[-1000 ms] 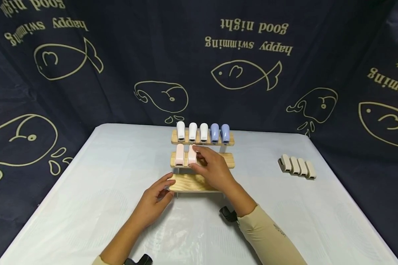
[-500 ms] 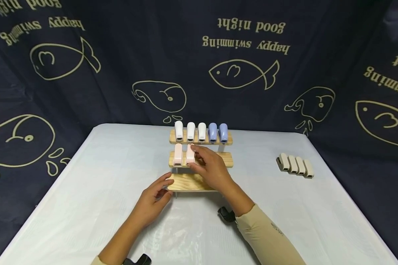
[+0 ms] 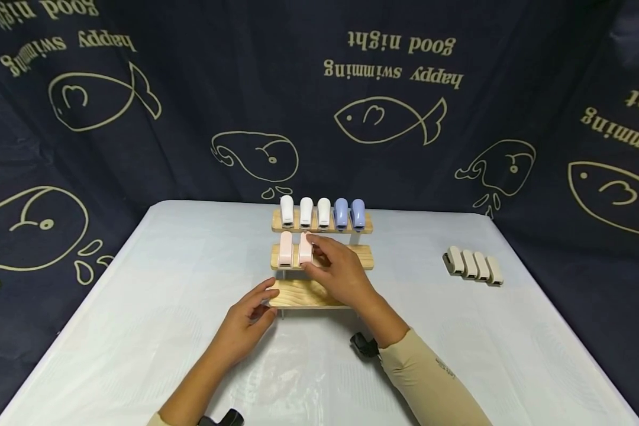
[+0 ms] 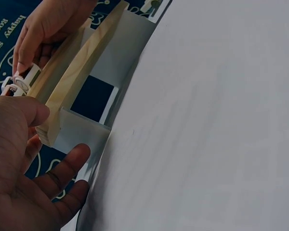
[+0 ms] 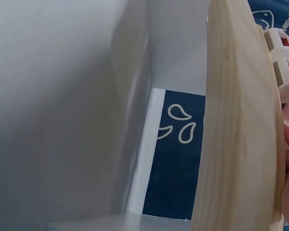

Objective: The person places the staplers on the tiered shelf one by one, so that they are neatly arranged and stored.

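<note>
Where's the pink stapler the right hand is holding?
In the head view, the pink stapler is on the middle shelf, in the right hand's fingertips, just right of the other pink stapler.

Your right grip (image 3: 341,270) fills the centre of the middle shelf (image 3: 365,258), and two pink staplers (image 3: 286,248) close its left part; the right end has room. Your left grip (image 3: 247,322) blocks the left end of the bottom shelf (image 3: 298,294). You can pass freely along the left edge of the surface (image 3: 154,290); near the right edge, four beige staplers (image 3: 470,264) obstruct you.
</note>
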`<state>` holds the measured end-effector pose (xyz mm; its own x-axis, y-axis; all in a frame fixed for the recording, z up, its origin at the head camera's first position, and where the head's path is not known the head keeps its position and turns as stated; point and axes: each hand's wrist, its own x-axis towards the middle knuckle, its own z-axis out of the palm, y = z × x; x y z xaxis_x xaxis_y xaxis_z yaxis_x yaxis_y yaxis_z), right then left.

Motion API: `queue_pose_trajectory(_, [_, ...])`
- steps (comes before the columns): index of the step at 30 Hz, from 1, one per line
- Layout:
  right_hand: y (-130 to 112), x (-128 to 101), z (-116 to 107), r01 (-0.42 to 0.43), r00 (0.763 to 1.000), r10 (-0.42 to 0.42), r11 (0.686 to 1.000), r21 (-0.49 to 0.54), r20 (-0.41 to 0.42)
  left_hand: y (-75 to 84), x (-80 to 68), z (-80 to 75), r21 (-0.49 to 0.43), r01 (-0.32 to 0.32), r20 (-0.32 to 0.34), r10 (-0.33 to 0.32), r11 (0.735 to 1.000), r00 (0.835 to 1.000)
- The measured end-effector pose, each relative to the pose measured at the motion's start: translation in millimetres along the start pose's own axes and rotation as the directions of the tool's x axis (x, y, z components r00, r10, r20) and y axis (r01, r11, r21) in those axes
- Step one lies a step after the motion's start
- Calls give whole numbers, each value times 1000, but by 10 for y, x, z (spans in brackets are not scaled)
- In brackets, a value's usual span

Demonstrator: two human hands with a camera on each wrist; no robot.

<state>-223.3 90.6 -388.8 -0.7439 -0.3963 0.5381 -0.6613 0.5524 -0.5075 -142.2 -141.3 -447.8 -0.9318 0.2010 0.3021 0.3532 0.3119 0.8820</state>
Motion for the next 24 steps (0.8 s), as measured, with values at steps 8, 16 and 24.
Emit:
queue_pose_trajectory(8, [-14,-14,-3,-6,1000,6,1000,5,3,-29,-10,-1,9,0,8,0,1000,1000])
queue_pose_trajectory(16, [-35,-62,-49,-21,999,20,1000,13,50,-33,-3,-4,41,8,10,-8,999,1000])
queue_pose_trajectory(24, [51,-220,-235,14,1000,-15,996,82,8,27,-14,4,28,3,-1,-3,1000,1000])
